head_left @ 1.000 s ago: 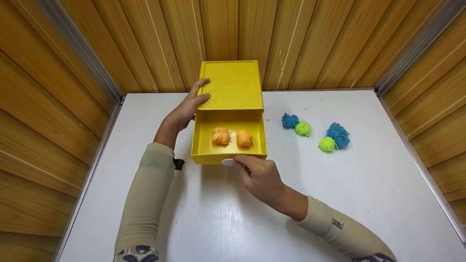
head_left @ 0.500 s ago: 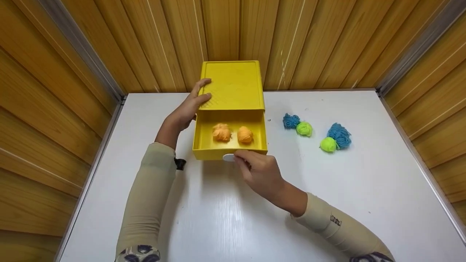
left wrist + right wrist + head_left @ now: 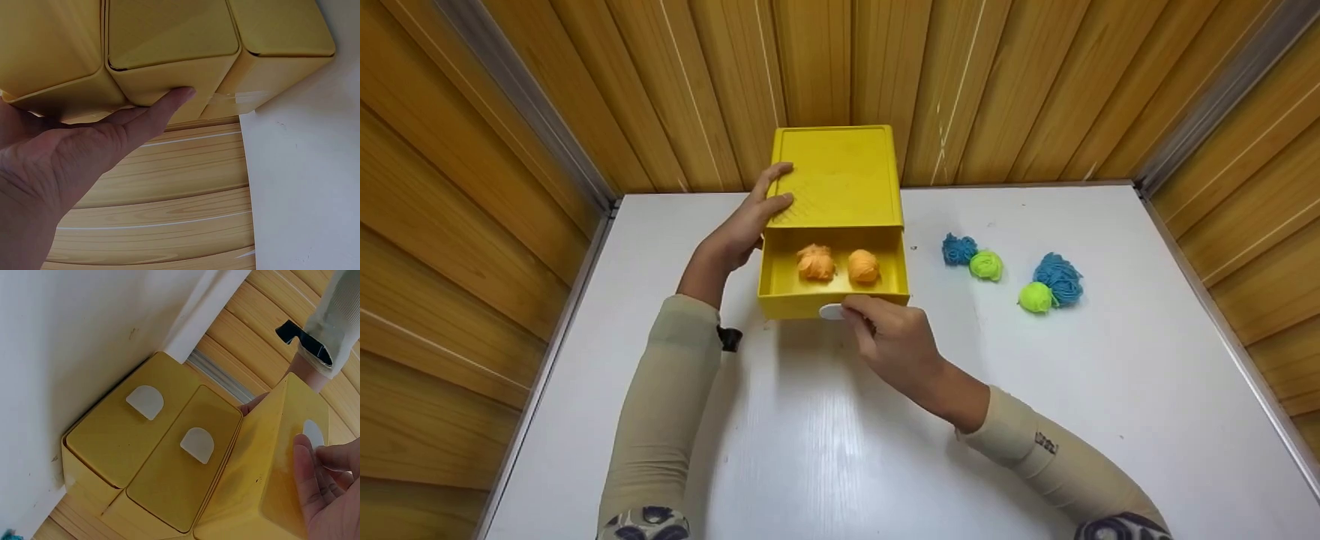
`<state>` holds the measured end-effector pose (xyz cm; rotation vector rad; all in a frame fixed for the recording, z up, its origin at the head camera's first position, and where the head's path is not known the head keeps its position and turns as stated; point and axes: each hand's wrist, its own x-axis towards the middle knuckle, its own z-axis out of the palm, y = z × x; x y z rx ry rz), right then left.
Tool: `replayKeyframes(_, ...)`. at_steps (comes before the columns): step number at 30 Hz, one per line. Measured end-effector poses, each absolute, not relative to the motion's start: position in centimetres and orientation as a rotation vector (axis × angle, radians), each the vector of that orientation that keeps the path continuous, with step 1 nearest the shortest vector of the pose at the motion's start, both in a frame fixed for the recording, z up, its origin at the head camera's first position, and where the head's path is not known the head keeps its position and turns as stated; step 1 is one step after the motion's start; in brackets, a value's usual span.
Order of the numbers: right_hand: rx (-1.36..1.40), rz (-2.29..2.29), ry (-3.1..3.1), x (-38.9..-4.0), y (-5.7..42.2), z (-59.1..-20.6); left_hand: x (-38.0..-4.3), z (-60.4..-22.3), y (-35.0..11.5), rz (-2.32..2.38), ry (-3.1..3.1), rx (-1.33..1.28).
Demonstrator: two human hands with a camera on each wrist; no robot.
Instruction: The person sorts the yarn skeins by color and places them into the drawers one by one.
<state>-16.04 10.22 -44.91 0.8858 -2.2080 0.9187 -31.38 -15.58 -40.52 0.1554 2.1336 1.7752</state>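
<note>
A yellow drawer unit [image 3: 840,172] stands at the back of the white table. Its top drawer [image 3: 791,306] is partly pulled out and holds two orange yarn balls [image 3: 816,263] [image 3: 863,267]. My right hand [image 3: 896,345] pinches the white tab handle [image 3: 831,311] on the drawer's front between thumb and fingers. My left hand [image 3: 744,225] rests against the unit's left side, two fingertips over the edge of its top. In the left wrist view, its visible fingers lie fairly straight against the yellow side.
Right of the unit lie two blue yarn balls [image 3: 959,250] [image 3: 1059,280] and two lime-green ones [image 3: 986,265] [image 3: 1036,298]. Two lower drawers [image 3: 115,430] [image 3: 185,478] with white tabs are shut. Wood-patterned walls [image 3: 817,60] border the table.
The top drawer has slid partway back into the unit, with my right hand moving along on its tab. The orange balls have moved inward with it. My left hand keeps its place.
</note>
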Motion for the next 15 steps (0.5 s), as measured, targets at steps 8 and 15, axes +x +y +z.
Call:
replayKeyframes(8, 0.874, 0.896, -2.199, -17.0, 10.1, -44.9, -31.3, -40.5, -15.5, 1.777, 2.126, 0.165)
replayKeyframes(15, 0.835, 0.928, -2.232, -18.8, 9.8, -44.7, -31.4, -40.3, -15.5, 1.759, 2.116, 0.148)
